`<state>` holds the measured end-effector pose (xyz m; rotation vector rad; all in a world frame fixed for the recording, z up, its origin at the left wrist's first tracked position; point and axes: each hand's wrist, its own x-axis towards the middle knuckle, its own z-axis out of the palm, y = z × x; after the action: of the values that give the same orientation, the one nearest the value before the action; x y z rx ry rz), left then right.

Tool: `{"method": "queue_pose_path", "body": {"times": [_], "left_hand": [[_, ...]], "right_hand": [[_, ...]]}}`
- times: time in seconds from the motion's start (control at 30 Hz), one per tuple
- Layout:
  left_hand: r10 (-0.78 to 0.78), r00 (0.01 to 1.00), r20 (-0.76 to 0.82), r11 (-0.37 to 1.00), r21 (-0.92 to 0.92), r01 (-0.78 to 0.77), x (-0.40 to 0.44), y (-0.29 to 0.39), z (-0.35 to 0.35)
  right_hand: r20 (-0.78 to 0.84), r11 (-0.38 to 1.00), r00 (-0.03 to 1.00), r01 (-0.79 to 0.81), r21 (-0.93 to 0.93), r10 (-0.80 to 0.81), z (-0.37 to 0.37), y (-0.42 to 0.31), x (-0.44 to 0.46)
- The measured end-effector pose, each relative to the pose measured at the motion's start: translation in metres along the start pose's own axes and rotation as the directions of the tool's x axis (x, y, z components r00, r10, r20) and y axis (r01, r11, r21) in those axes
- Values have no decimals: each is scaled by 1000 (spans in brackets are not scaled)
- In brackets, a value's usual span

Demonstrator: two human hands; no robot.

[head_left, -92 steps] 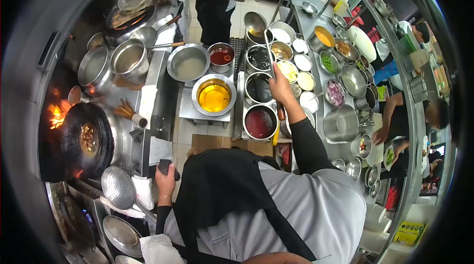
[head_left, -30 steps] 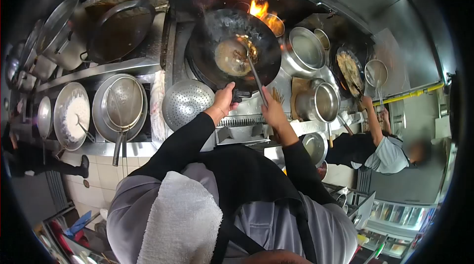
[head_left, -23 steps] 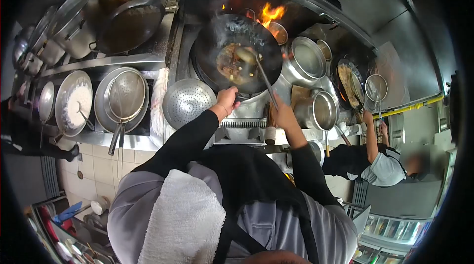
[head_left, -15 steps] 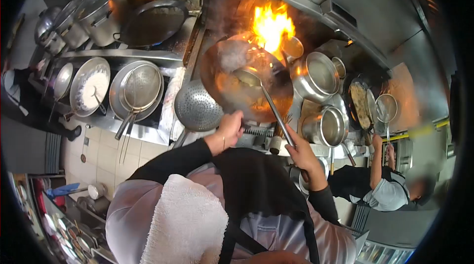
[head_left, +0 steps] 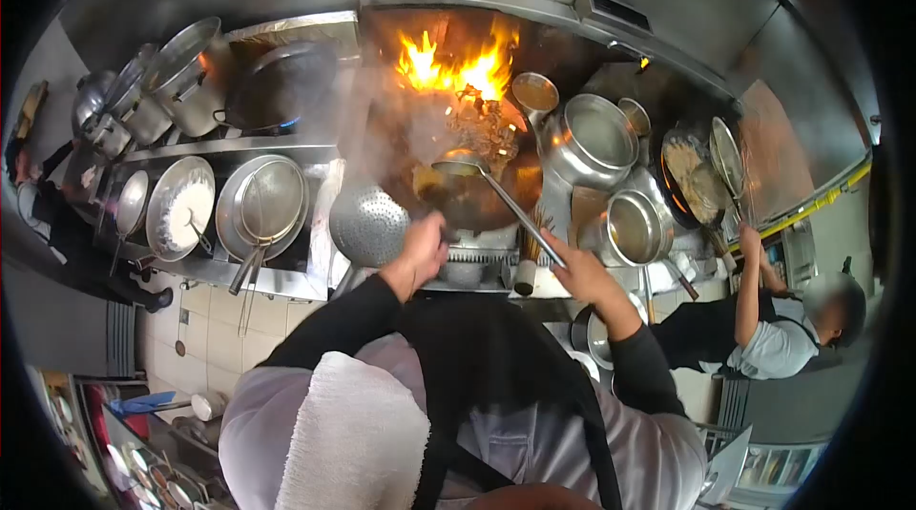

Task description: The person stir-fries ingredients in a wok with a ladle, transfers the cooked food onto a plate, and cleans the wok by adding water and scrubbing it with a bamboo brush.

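Note:
My left hand (head_left: 422,249) is closed at the near left edge of the wok (head_left: 472,209), round its handle, which is mostly hidden. In my right hand (head_left: 584,273) is the long handle of a ladle (head_left: 460,163), its bowl over the wok. Pieces of food (head_left: 485,128) are at the far side of the wok, some of them seemingly in the air, with tall flames (head_left: 453,66) behind. Smoke blurs the wok's rim. Just left of the wok lies a perforated strainer (head_left: 370,226), and a bamboo brush (head_left: 526,276) stands near my right hand.
Metal pots (head_left: 599,140) and a saucepan (head_left: 634,228) stand right of the wok. Farther right, a co-worker (head_left: 778,333) holds a strainer (head_left: 726,157) over a pan. On the left are a bowl of white mixture (head_left: 181,208), a wire sieve (head_left: 273,199) and a dark pan (head_left: 282,87). Another person stands far left.
From facing the containers, my view has turned to the stove. My right hand has brought the ladle over the wok and drawn back. Flames have grown, and the food has moved to the far side.

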<state>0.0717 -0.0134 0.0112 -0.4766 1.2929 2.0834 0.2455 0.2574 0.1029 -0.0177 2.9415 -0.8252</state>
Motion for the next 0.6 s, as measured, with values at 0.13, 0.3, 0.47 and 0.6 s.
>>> {"method": "queue_pose_path", "body": {"times": [0.13,0.3,0.47,0.6], "left_hand": [[-78,997,20,997,13,78,67,8,15],[48,996,80,998,35,-51,-14,-23,-28],[-107,994,-23,994,-37,106,32,17,9],[-114,993,-17,993,31,114,12,38,18]], "right_hand": [[-1,998,999,46,48,-46,40,50,36],[-140,992,984,-120,-37,114,47,20,35],[120,995,988,-89,-53,94,-16,-7,7],[120,997,993,29,-71,-21,-16,25,10]]}}
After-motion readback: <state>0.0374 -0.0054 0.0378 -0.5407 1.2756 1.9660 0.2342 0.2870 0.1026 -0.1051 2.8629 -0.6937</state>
